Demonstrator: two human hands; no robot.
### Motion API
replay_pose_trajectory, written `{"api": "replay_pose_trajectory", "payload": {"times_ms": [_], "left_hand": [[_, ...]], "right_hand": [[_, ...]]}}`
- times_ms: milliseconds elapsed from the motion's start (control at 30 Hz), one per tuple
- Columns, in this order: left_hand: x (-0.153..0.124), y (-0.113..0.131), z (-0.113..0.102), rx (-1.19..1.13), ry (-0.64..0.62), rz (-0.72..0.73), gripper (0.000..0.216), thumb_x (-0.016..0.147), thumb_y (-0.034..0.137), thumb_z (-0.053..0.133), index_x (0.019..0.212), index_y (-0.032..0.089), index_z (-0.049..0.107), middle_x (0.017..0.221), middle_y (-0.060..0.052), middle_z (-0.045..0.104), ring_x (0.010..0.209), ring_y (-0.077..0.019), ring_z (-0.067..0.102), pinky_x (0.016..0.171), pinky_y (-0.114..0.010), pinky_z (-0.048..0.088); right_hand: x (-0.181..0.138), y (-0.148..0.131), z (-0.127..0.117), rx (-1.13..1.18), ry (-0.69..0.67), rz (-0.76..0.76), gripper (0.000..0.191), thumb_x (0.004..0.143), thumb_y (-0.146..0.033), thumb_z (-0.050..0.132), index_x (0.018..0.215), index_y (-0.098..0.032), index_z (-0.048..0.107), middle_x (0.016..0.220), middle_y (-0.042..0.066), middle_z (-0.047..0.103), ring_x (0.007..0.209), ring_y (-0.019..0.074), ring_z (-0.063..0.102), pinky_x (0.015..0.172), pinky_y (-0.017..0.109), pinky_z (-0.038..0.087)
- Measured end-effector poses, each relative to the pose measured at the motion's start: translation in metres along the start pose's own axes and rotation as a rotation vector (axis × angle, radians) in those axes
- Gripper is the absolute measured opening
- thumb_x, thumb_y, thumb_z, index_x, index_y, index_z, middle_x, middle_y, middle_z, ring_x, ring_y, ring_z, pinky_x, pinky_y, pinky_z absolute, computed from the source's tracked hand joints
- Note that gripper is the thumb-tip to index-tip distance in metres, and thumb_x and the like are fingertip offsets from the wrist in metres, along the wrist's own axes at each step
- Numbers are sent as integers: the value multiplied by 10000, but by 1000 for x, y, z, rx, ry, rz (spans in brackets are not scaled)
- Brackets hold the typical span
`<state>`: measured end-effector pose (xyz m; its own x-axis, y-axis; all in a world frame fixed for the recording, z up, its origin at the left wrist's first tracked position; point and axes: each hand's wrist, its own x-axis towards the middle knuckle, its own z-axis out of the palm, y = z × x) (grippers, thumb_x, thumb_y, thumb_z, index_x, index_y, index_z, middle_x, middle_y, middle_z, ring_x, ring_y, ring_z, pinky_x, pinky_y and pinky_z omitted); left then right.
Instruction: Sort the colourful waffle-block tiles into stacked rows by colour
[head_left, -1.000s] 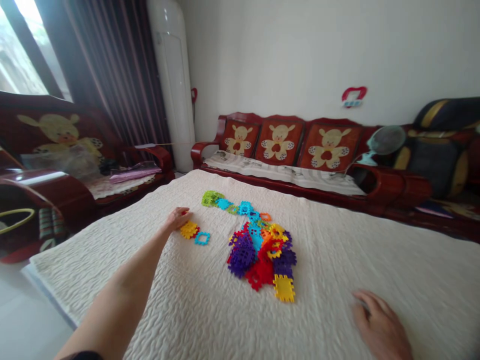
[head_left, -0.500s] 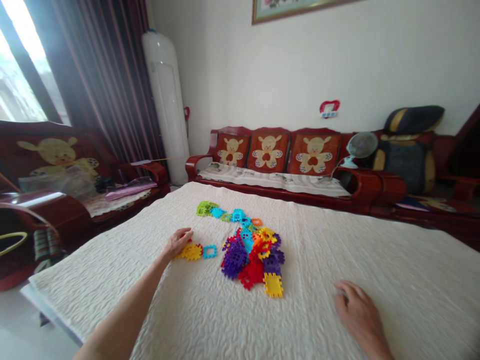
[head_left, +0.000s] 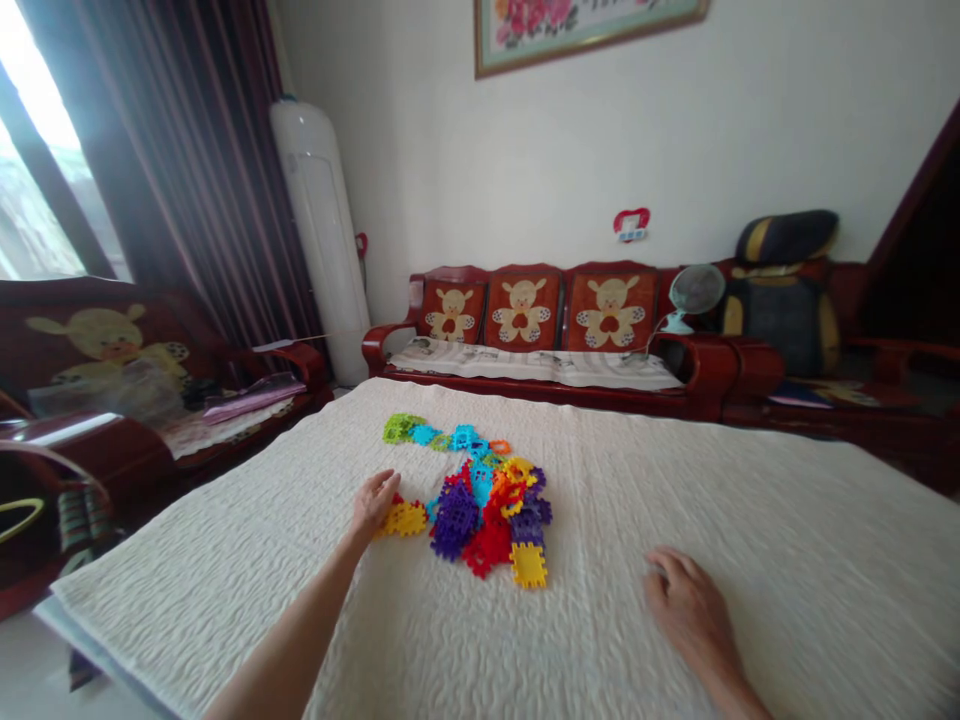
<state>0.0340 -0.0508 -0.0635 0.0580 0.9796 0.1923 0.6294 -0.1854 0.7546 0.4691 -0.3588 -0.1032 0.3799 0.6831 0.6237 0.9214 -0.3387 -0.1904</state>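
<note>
A heap of flat plastic interlocking tiles [head_left: 487, 505] in purple, red, yellow, blue and orange lies on a cream quilted cover [head_left: 675, 480]. A green tile [head_left: 395, 428] and a few blue ones trail off behind it. My left hand [head_left: 373, 504] lies flat with fingers stretched out, touching a yellow tile [head_left: 406, 518] at the heap's left edge. Palm down on the cover to the right of the heap rests my right hand [head_left: 686, 607], fingers loosely spread, holding nothing.
A red wooden sofa [head_left: 555, 330] with bear cushions stands behind the cover, a small fan [head_left: 694, 292] on its right arm. Another red armchair [head_left: 120, 380] is at the left. A tall white air conditioner [head_left: 322, 230] stands by dark curtains.
My left hand has slid the yellow tile and a blue one rightward up against the heap. The head has tilted up, showing more wall. My right hand has barely shifted.
</note>
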Motion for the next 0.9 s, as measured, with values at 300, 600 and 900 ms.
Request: {"api": "replay_pose_trajectory", "payload": {"times_ms": [300,600,900], "left_hand": [[-28,-36,-37,355,-259,229,800,725,675,565,1389,244,458,1487,-142,382,1370,-337,346,1108,-517,293],[-52,-35,-35,487,-414,444,1035,572,708,689,1461,322,326,1555,-108,258,1408,-429,212,1083,-581,307],[-55,-21,-2,412,-196,570,754,658,543,696,1332,252,525,1458,-130,418,1346,-360,365,1062,-503,388]], "right_hand": [[0,0,0,-2,14,-5,272,786,-205,403,868,-151,657,962,108,697,910,234,640,831,346,471],[-1,0,0,2,8,-8,265,789,-203,405,868,-155,654,967,109,696,924,232,637,847,348,466],[-1,-2,-2,32,-9,17,257,780,-193,411,861,-155,652,961,115,689,924,236,628,854,361,462]]}}
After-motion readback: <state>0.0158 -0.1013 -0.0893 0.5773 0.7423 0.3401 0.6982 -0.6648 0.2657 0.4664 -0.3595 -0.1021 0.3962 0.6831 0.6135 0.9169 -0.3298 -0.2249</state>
